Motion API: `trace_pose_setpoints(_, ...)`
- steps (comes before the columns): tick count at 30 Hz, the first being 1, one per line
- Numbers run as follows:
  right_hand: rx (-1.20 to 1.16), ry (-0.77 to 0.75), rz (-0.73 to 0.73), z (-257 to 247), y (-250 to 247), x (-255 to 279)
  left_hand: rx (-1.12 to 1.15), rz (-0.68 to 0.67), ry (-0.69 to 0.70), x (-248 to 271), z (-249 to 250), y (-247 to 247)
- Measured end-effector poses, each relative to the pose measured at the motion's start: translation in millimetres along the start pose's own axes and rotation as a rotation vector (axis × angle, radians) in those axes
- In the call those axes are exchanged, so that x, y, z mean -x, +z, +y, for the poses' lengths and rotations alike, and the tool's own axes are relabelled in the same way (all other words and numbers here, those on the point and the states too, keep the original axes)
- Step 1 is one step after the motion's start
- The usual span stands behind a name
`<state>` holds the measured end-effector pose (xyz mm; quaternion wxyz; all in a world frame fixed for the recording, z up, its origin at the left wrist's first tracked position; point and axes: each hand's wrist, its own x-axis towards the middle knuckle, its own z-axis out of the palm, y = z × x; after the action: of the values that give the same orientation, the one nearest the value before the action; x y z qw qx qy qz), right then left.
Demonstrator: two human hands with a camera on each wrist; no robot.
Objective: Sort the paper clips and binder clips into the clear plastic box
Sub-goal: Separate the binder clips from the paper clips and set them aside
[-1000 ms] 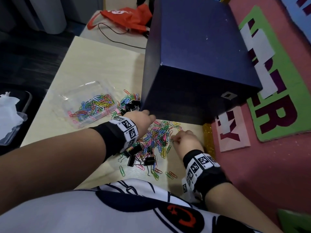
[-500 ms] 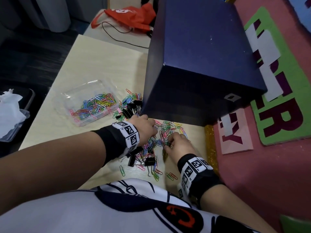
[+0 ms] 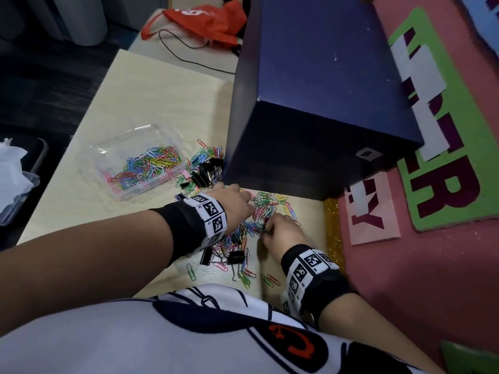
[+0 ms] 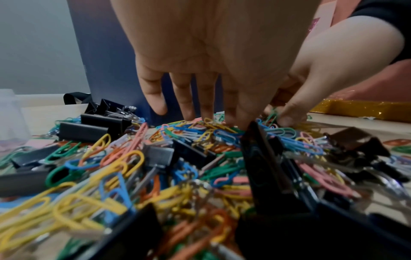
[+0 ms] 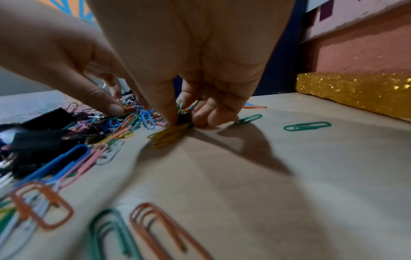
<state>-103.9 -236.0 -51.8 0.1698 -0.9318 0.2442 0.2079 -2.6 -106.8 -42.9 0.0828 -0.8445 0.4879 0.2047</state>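
A loose pile of coloured paper clips (image 3: 266, 209) mixed with black binder clips (image 3: 236, 256) lies on the pale table in front of the dark box. My left hand (image 3: 249, 202) reaches into the pile, its straight fingers (image 4: 184, 105) touching the clips and holding nothing. My right hand (image 3: 266, 229) is close beside it at the pile's right edge. Its thumb and curled fingers (image 5: 213, 112) pinch a small bunch of paper clips (image 5: 185, 107) against the table. The clear plastic box (image 3: 93, 157) sits to the left and holds several coloured paper clips (image 3: 151, 163).
A large dark blue box (image 3: 310, 103) stands right behind the pile. More binder clips (image 3: 208, 168) lie between it and the clear box. A gold glitter strip (image 3: 333, 233) and a pink wall bound the table on the right. A red bag (image 3: 205, 20) lies far back.
My right hand has moved left into the pile and closed its fingers on some paper clips. My left hand has stayed on the pile's far left side.
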Motion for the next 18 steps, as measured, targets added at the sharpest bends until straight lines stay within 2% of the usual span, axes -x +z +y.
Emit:
trace_pose_setpoints(3, 0.029, 0.030, -0.050, 1, -6, 2, 0.005, 0.075, 0.031, -3, 4, 1)
trace_pose_setpoints(6, 0.098, 0.079, -0.020, 2, -11, 5, -0.034, 0.057, 0.109, -5, 9, 7)
trace_pose_setpoints(12, 0.179, -0.088, 0.074, 1, -8, 7, -0.014, -0.002, 0.078, -3, 7, 6)
trace_pose_setpoints(16, 0.215, -0.142, 0.073, 1, -3, 7, 0.004, 0.010, 0.052, -4, 2, 4)
trace_pose_setpoints(18, 0.170, -0.159, 0.130, 2, 0, 6, 0.033, 0.032, 0.034, -6, 1, 4)
